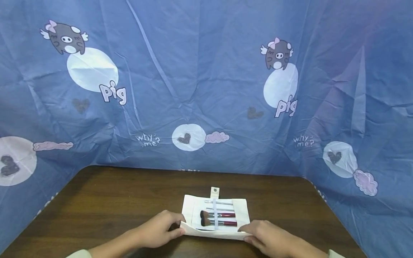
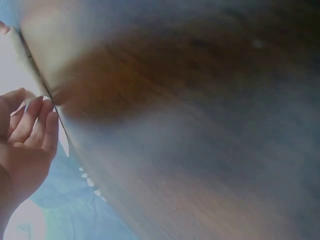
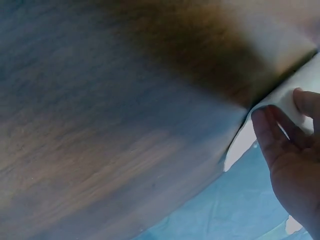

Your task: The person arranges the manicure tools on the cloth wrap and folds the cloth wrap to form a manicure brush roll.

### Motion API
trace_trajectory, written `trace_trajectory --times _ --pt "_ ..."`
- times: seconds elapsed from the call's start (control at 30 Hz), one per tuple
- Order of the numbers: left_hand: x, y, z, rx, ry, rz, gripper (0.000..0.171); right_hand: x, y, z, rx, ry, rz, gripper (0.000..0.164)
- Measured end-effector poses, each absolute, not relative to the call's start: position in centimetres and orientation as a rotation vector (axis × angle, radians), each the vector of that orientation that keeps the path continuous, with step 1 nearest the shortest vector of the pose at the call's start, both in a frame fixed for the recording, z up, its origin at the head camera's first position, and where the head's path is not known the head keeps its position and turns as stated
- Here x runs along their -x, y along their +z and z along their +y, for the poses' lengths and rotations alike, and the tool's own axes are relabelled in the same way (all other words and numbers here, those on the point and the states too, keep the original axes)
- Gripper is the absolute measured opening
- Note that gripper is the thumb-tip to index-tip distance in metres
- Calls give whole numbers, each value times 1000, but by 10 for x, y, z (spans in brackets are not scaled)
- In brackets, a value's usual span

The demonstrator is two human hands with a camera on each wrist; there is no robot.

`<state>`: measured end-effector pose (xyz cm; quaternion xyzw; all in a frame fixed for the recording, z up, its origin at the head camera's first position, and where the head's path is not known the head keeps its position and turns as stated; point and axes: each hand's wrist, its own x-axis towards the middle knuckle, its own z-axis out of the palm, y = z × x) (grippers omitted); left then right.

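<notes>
A white cloth brush roll (image 1: 242, 211) lies spread on the table, its near edge turned up in a fold. Across it, under a pale elastic band (image 1: 216, 215), sit two makeup brushes (image 1: 220, 215) with brown bristles and red handles, plus slim pale tools (image 1: 222, 203) farther back. My left hand (image 1: 159, 229) pinches the roll's near left corner between thumb and fingers. At the near right corner, my right hand (image 1: 269, 236) pinches the same folded edge. Both wrist views show fingers at the roll's edge. A tab with a snap (image 1: 214, 191) sticks out from the far edge.
The dark brown wooden table (image 1: 129, 193) has rounded far corners. Blue fabric (image 1: 226, 89) printed with pigs, hearts and clouds hangs behind the table and along both sides.
</notes>
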<state>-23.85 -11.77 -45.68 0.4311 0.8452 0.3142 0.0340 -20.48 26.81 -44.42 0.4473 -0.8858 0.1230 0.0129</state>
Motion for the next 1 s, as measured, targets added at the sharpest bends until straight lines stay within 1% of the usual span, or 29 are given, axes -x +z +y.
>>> trace_trajectory --times 0.13,0.3,0.5,0.7,0.87,1.0 --pt "243 -457 -117 -1276 1080 2601 8 210 -442 269 -1311 554 -2817 24" --pt "250 -458 -118 -1253 1137 2585 9 220 -443 270 -1200 782 -2871 23" --pt "257 -459 -116 -1112 1228 2508 10 233 -448 271 -1025 1025 -2910 20" --pt "263 -459 -111 -978 1373 2417 14 244 -452 271 -913 1270 -2905 15" --pt "264 -459 -106 -807 1424 2407 12 250 -453 268 -813 1497 -2904 14" --pt "263 -457 -103 -670 1432 2422 12 254 -454 267 -656 1596 -2946 15"
